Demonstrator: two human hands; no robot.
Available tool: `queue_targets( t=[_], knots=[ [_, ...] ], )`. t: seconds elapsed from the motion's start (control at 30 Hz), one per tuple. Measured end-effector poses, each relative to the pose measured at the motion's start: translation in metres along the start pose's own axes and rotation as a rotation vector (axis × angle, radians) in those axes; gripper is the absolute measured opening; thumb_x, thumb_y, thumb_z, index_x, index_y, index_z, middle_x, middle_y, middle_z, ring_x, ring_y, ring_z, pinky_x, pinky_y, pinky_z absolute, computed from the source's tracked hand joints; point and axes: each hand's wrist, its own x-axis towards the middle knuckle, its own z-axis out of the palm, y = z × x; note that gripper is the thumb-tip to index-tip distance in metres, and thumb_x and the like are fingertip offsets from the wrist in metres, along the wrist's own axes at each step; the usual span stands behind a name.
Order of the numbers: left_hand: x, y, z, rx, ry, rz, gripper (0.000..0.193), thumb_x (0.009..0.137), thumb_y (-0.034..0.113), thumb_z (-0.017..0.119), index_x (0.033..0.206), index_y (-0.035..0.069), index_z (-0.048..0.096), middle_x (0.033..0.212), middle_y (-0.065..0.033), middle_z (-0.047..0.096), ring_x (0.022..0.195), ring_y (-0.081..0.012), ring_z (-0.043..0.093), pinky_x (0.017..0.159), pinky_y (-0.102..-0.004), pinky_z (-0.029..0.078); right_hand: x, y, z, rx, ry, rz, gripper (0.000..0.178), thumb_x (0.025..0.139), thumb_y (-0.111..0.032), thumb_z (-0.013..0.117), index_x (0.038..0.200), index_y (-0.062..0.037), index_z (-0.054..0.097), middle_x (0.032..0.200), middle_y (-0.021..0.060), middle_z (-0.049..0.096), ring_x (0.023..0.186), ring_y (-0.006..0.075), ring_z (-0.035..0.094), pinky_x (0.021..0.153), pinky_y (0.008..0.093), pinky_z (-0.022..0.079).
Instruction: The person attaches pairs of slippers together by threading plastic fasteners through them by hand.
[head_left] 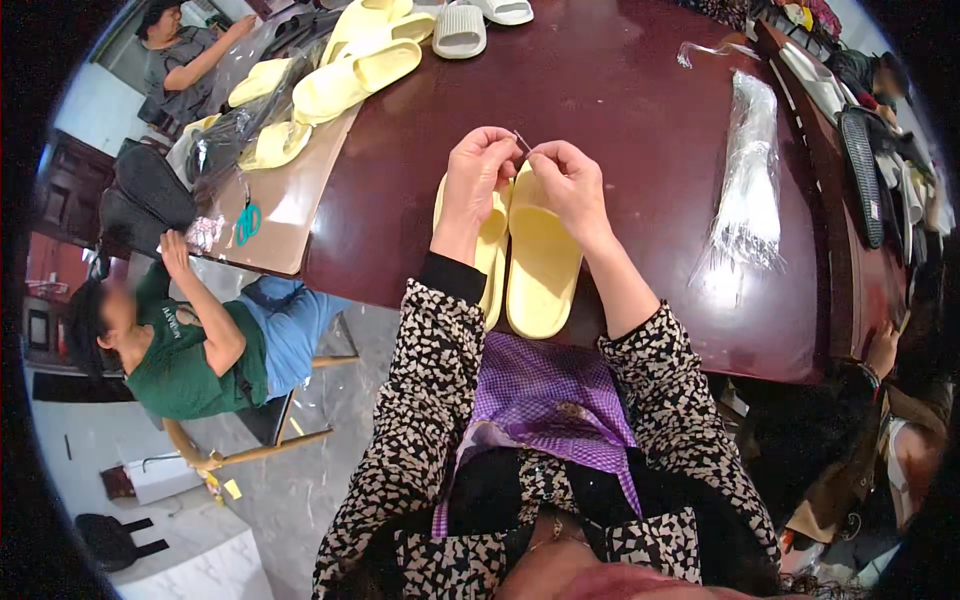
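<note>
A pair of pale yellow slide sandals (pixel 541 275) lies side by side on the dark red table in front of me. Above their far ends, my left hand (pixel 482 165) and my right hand (pixel 568 180) come close together, each pinched at the fingertips. Between them runs a small thin strand (pixel 521 141), dark in this light and too fine to make out fully. The left sandal is partly hidden by my left hand and wrist. To the right lies a bundle of clear thin plastic strands (pixel 748 180), gathered at its middle.
Yellow slides (pixel 357 80) and grey slides (pixel 460 31) are heaped at the far left. Teal-handled scissors (pixel 247 224) lie on a cardboard sheet (pixel 290 225). A co-worker in green (pixel 195 350) sits at left, touching black footwear (pixel 148 195). More people and footwear line the right edge.
</note>
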Motion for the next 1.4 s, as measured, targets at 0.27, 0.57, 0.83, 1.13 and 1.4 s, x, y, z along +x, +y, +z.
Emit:
queue_targets(
  t=[0.27,0.57,0.83,1.13,1.4],
  knots=[
    [0.002,-0.001,-0.003,-0.078,0.008,0.017,0.003,0.083,0.006,0.06,0.085,0.007,0.061,0.079,-0.0025,0.065,0.057,-0.0048,0.057,0.047,-0.0157,0.04,0.001,0.0,0.0,-0.001,-0.009,-0.005,0.012,0.085,-0.01,0.059,0.09,0.001,0.064,0.074,-0.002,0.059,0.07,0.0039,0.053,0.063,0.0196,0.044],
    [0.001,-0.004,0.001,-0.073,0.069,0.093,0.003,0.083,0.003,0.061,0.085,0.005,0.061,0.079,-0.0041,0.065,0.062,-0.0091,0.062,0.05,-0.0179,0.044,0.001,0.004,0.0,-0.054,0.011,-0.012,0.011,0.084,-0.009,0.06,0.086,0.0015,0.063,0.07,-0.0002,0.058,0.065,0.0049,0.051,0.058,0.0215,0.043],
    [-0.002,-0.004,0.01,0.028,0.139,0.191,0.002,0.083,0.002,0.06,0.083,0.003,0.061,0.077,-0.0043,0.065,0.064,-0.0097,0.062,0.054,-0.0197,0.048,0.002,0.002,0.0,-0.065,0.0,-0.004,0.012,0.084,-0.009,0.06,0.088,0.0013,0.064,0.073,-0.0016,0.059,0.069,0.0036,0.052,0.062,0.0196,0.043],
    [-0.005,-0.009,0.017,0.192,0.236,0.302,0.003,0.085,0.002,0.06,0.086,0.001,0.062,0.081,-0.005,0.064,0.073,-0.0106,0.063,0.06,-0.0211,0.051,-0.001,0.0,0.0,-0.094,0.039,-0.044,0.012,0.083,-0.01,0.06,0.086,0.0018,0.063,0.069,0.0016,0.06,0.064,0.0053,0.053,0.058,0.0224,0.045],
    [-0.006,-0.014,0.017,0.266,0.242,0.361,0.003,0.085,0.002,0.06,0.086,0.001,0.062,0.081,-0.0047,0.065,0.073,-0.0102,0.063,0.062,-0.0215,0.051,-0.002,0.0,-0.001,-0.146,0.02,-0.003,0.013,0.082,-0.009,0.061,0.087,0.002,0.064,0.069,-0.0017,0.058,0.064,0.0041,0.051,0.059,0.0206,0.043]
  ],
)
